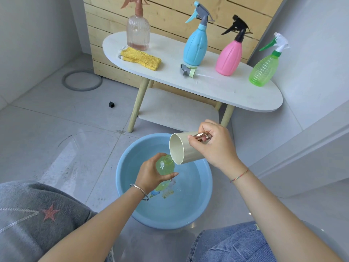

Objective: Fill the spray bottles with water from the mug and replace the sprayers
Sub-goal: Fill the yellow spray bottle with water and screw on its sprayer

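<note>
Beyond the denim knee [232, 242] the left hand [151, 173] wraps the uncapped green bottle [166, 165], neck-up over the basin [120, 178] — its mouth just beyond that hand's fingertips, right under the lip of the mug [181, 150] that the right hand [214, 146] grips by the handle, tipped towards it.

The top edge crops the pink sprayer [139, 5], and the left hand [151, 175] hides much of the held bottle [166, 165].

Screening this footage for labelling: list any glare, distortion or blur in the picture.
Head view: wide-angle bowing curves the table and wall lines toward the edges; glare streaks the floor left of the basin; light is soft and even, shadows faint; mug and bottle look sharp, no motion blur.
</note>
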`<action>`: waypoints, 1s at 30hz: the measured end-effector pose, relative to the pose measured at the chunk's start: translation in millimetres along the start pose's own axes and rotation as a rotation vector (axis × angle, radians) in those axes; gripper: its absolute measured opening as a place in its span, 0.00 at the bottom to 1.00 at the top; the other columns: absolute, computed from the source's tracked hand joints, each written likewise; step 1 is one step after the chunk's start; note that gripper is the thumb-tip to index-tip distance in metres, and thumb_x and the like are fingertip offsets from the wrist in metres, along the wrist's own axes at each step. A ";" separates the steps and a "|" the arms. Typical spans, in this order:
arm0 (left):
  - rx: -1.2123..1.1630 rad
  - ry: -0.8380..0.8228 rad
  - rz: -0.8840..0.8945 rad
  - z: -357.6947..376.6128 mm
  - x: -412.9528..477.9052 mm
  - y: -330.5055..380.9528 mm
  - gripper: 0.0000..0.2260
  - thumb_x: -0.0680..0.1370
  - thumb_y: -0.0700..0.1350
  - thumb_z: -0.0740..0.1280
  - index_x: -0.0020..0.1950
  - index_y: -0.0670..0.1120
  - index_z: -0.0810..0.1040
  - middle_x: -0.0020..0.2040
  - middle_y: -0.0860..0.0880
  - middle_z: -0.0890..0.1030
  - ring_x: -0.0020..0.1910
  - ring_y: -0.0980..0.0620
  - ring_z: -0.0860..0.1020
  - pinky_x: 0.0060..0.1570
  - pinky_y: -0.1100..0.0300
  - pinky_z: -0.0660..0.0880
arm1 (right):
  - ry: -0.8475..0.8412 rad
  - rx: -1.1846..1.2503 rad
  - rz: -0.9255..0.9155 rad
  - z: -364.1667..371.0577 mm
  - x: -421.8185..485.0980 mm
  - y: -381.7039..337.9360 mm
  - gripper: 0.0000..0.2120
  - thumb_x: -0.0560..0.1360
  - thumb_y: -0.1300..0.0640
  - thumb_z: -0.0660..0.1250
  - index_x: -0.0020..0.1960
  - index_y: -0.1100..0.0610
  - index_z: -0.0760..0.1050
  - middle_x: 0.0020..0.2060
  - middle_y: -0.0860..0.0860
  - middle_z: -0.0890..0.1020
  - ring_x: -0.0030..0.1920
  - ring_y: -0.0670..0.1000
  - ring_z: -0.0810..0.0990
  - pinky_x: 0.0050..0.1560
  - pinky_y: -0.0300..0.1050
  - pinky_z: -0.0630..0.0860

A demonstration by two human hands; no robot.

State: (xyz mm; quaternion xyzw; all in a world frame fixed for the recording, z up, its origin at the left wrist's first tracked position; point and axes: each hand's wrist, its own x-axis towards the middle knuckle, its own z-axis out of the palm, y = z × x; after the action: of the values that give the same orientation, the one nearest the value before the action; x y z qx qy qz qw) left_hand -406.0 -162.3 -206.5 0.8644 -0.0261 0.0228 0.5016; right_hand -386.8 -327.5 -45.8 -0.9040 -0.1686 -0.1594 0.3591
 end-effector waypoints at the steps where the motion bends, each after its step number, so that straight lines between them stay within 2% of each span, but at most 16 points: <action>1: -0.003 0.001 0.000 -0.3 -0.1 -0.1 0.31 0.64 0.59 0.79 0.62 0.48 0.76 0.51 0.61 0.78 0.51 0.59 0.77 0.51 0.69 0.69 | 0.005 0.011 0.009 0.2 0.2 0.4 0.19 0.67 0.60 0.73 0.28 0.57 0.63 0.27 0.47 0.65 0.31 0.47 0.64 0.31 0.36 0.58; 5: -0.015 0.025 -0.014 -1.1 1.5 -0.7 0.30 0.64 0.58 0.79 0.61 0.49 0.76 0.50 0.61 0.78 0.49 0.60 0.76 0.49 0.70 0.69 | 0.066 0.115 0.115 0.3 3.2 6.0 0.20 0.68 0.62 0.73 0.28 0.58 0.62 0.26 0.46 0.64 0.29 0.45 0.63 0.32 0.37 0.60; 10: -0.037 0.063 -0.046 -8.1 7.9 2.9 0.29 0.63 0.59 0.78 0.59 0.49 0.76 0.48 0.59 0.80 0.48 0.58 0.78 0.50 0.67 0.72 | 0.167 0.403 0.420 -3.2 6.5 22.0 0.22 0.69 0.62 0.72 0.27 0.53 0.61 0.25 0.48 0.66 0.33 0.49 0.68 0.35 0.42 0.63; 12: -0.050 0.086 -0.048 -12.8 11.5 6.2 0.28 0.64 0.58 0.79 0.58 0.49 0.76 0.47 0.60 0.79 0.48 0.58 0.78 0.50 0.67 0.72 | 0.215 0.507 0.524 -4.3 6.7 30.3 0.19 0.70 0.62 0.72 0.28 0.54 0.64 0.26 0.50 0.66 0.33 0.49 0.67 0.38 0.42 0.65; 16: -0.065 0.121 -0.051 -28.6 21.7 22.0 0.30 0.65 0.56 0.79 0.62 0.49 0.75 0.52 0.62 0.76 0.53 0.61 0.74 0.53 0.70 0.67 | 0.302 0.744 0.701 -12.0 7.9 45.4 0.12 0.71 0.61 0.71 0.34 0.58 0.70 0.32 0.53 0.68 0.33 0.49 0.66 0.39 0.41 0.65; 19: -0.094 0.119 -0.045 -42.3 33.3 32.9 0.31 0.62 0.62 0.77 0.59 0.50 0.76 0.51 0.59 0.80 0.54 0.58 0.78 0.55 0.65 0.72 | 0.358 0.925 0.764 -16.6 11.2 48.2 0.10 0.72 0.63 0.69 0.35 0.56 0.71 0.28 0.48 0.66 0.29 0.47 0.63 0.37 0.41 0.63; 22: -0.096 0.140 -0.029 -55.3 46.2 50.1 0.32 0.62 0.61 0.78 0.61 0.47 0.77 0.51 0.56 0.81 0.54 0.57 0.77 0.54 0.65 0.71 | 0.395 1.057 0.799 -22.4 14.7 46.9 0.16 0.74 0.63 0.67 0.29 0.53 0.70 0.22 0.44 0.59 0.25 0.45 0.58 0.36 0.40 0.62; 24: -0.074 0.154 -0.003 -63.7 54.8 64.2 0.32 0.62 0.62 0.78 0.60 0.47 0.77 0.50 0.57 0.80 0.53 0.58 0.77 0.52 0.65 0.70 | 0.416 1.112 0.813 -26.9 18.3 49.6 0.22 0.74 0.62 0.66 0.25 0.51 0.66 0.23 0.45 0.57 0.26 0.46 0.57 0.36 0.39 0.62; 27: -0.069 0.141 0.026 -74.5 73.1 84.9 0.41 0.57 0.72 0.72 0.61 0.47 0.77 0.52 0.54 0.82 0.54 0.54 0.79 0.56 0.57 0.75 | 0.429 1.161 0.817 -39.9 28.6 55.3 0.22 0.74 0.60 0.67 0.29 0.51 0.57 0.24 0.46 0.56 0.27 0.47 0.56 0.36 0.40 0.60; 30: -0.064 0.141 0.057 -81.7 95.4 108.4 0.43 0.58 0.73 0.72 0.63 0.45 0.76 0.57 0.52 0.81 0.59 0.53 0.78 0.60 0.55 0.74 | 0.459 1.182 0.804 -57.7 43.8 64.0 0.23 0.74 0.58 0.67 0.28 0.51 0.57 0.22 0.45 0.57 0.25 0.46 0.56 0.38 0.41 0.59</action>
State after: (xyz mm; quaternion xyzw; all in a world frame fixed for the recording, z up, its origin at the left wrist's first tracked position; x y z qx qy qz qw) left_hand -319.3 -147.2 -65.8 0.8430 -0.0162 0.0970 0.5288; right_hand -330.5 -403.6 -26.2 -0.4962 0.1965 -0.0833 0.8416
